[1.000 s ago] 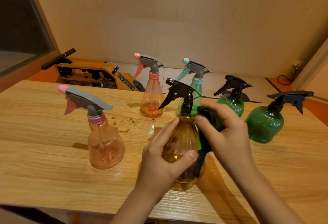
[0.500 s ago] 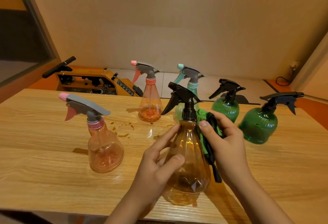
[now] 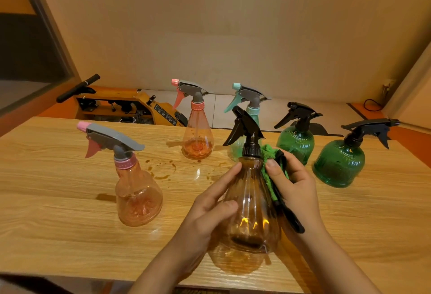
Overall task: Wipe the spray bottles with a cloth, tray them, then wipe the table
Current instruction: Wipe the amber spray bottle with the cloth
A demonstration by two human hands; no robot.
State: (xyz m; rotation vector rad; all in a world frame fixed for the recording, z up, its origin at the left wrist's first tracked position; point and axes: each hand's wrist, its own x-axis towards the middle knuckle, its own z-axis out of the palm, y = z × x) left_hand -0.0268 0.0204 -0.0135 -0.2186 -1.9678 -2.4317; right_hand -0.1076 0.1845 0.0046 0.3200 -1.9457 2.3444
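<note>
Fingers (image 3: 224,177) of L hand (image 3: 205,214) grip amber bottle (image 3: 249,200), now lifted off desk (image 3: 58,188), & R hand (image 3: 296,191) pinches green cloth (image 3: 268,167) lower on its side, so wiping is midway.

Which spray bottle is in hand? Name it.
The amber ribbed plastic bottle with the black trigger, gripped by the left hand; all the others stand untouched on the wooden table.

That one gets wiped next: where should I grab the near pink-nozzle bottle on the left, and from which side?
Take the pink-nozzle bottle by its narrow neck just under the dotted collar, coming in from the right. It stands upright, its trigger hangs on the left, and the body below flares wide.
</note>
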